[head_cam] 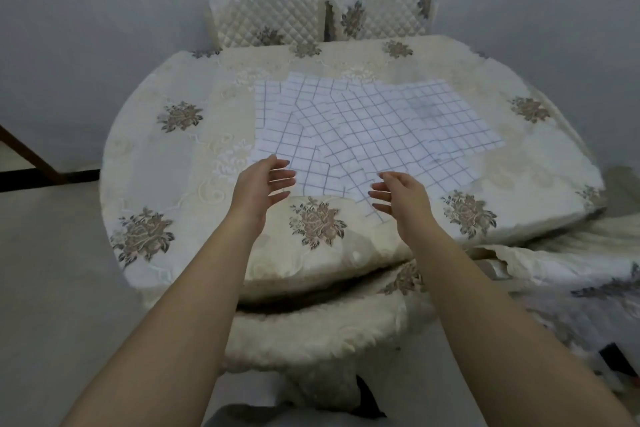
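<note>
The fingers point(282, 180) of the left hand point(260, 182) are straight and a little spread, and they hold nothing. The right hand point(403, 193) has the same loose, spread fingers, palm turned to the left one. Both hands are above the near edge of the checked cloths point(374, 125), which lie overlapping on the flowered bed cover point(166, 156). Two quilted pillows point(266, 15) stand at the wall behind.
</note>
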`<action>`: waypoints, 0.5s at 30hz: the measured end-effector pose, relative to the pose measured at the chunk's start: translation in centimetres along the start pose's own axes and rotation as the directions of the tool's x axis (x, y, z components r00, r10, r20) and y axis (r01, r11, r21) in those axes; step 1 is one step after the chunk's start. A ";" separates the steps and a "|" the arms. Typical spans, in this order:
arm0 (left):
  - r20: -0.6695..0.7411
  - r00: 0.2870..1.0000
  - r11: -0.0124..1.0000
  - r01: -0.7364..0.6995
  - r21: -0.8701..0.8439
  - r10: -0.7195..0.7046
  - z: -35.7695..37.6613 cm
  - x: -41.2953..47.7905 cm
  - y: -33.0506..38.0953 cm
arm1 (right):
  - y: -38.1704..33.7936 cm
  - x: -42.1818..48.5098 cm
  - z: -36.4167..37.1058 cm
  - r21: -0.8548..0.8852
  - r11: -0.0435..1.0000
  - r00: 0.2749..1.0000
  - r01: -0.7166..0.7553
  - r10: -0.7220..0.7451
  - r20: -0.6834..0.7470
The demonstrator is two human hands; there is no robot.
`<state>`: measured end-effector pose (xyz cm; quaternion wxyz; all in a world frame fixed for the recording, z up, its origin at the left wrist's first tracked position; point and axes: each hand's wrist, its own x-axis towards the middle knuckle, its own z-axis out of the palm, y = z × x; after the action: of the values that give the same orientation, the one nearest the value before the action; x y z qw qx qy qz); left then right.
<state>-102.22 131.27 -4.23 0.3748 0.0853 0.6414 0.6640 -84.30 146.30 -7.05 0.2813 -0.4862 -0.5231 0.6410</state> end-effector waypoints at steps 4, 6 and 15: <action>-0.010 1.000 0.998 -0.003 0.067 0.004 2.9 3.1 -0.1 | -0.3 4.1 -1.5 -0.033 0.999 1.000 -0.016 0.016 0.002; -0.018 1.000 0.991 -0.005 0.130 0.007 4.7 4.6 -0.3 | -0.3 6.0 -2.4 -0.072 0.997 1.000 -0.025 0.025 -0.002; 0.264 0.959 0.582 -0.272 0.766 0.101 10.3 9.6 -4.9 | 2.9 12.4 -3.1 -0.699 0.671 0.968 0.249 -0.189 0.164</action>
<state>-100.94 144.75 -10.57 0.2854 0.3738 0.8172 0.3331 -85.59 157.51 -13.82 0.1248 -0.4653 -0.7953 0.3679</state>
